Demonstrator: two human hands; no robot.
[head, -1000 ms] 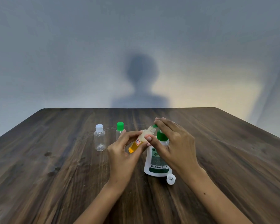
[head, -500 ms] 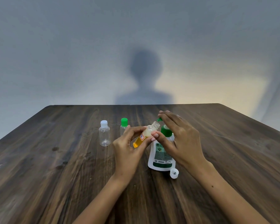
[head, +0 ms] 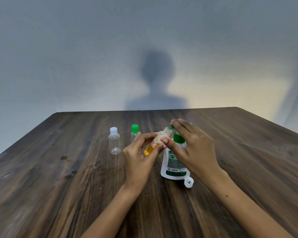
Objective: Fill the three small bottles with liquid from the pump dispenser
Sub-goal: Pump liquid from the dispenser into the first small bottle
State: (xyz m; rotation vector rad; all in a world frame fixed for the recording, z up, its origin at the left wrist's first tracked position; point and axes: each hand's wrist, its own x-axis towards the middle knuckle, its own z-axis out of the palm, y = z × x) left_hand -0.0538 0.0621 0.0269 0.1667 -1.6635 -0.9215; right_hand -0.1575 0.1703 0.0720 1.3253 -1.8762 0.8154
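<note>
My left hand (head: 138, 156) grips a small uncapped bottle (head: 157, 140), tilted with its mouth up to the right and orange liquid in its lower part. Its mouth sits right at the green nozzle of the white pump dispenser (head: 175, 164). My right hand (head: 193, 148) rests over the green pump head, fingers on top, thumb touching the small bottle. A clear bottle with a white cap (head: 114, 142) stands upright to the left. Another small bottle with a green cap (head: 134, 133) stands behind my left hand, partly hidden.
A loose white cap (head: 189, 182) lies open side up on the dark wooden table (head: 58, 186), just right of the dispenser's base. A plain wall with a person's shadow stands beyond the table's far edge.
The view has shifted slightly, so everything sits further right in frame. The tilted bottle's mouth has come nearer the dispenser nozzle. Both hands keep the same grip.
</note>
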